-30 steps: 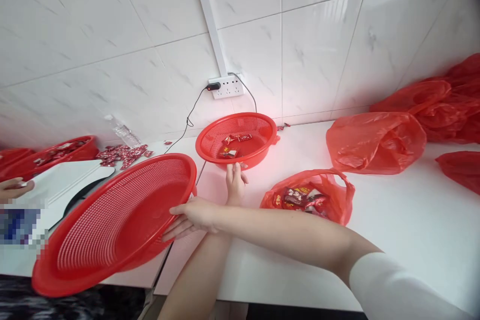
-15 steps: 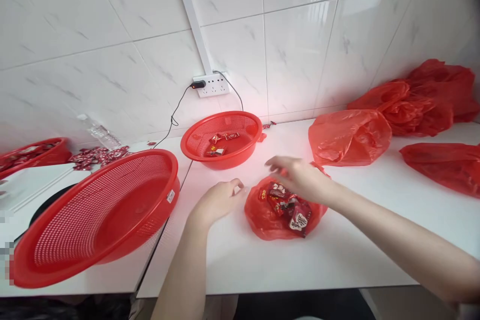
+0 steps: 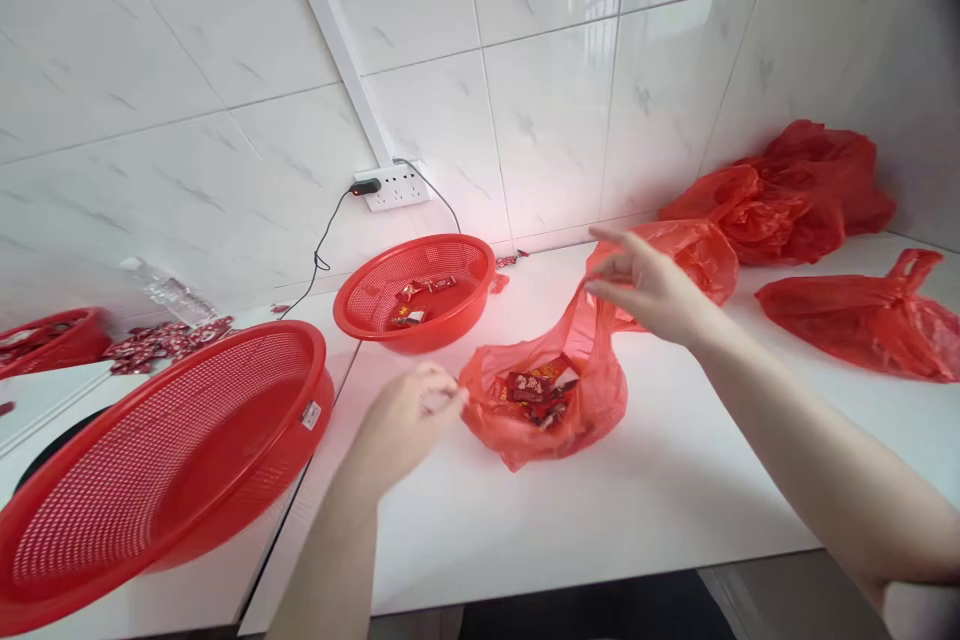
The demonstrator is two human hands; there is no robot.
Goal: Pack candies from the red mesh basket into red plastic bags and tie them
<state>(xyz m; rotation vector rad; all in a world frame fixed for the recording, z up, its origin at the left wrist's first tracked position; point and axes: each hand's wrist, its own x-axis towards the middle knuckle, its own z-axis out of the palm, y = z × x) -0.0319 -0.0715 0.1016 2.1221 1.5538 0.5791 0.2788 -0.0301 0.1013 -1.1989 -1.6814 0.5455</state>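
Left grip (image 3: pixel 401 420), right grip (image 3: pixel 654 288) pinched on red bag (image 3: pixel 600 405); white table (image 3: pixel 645 500), tiled wall (image 3: pixel 547 120) behind.

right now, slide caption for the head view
Right hand holds up one side of a red bag of wrapped packets; left hand at its rim.

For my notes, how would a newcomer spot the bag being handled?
On the white table, the red bag sits between the left hand and right hand. Unlike the other bags, it gapes open with wrapped packets showing, one edge held up.
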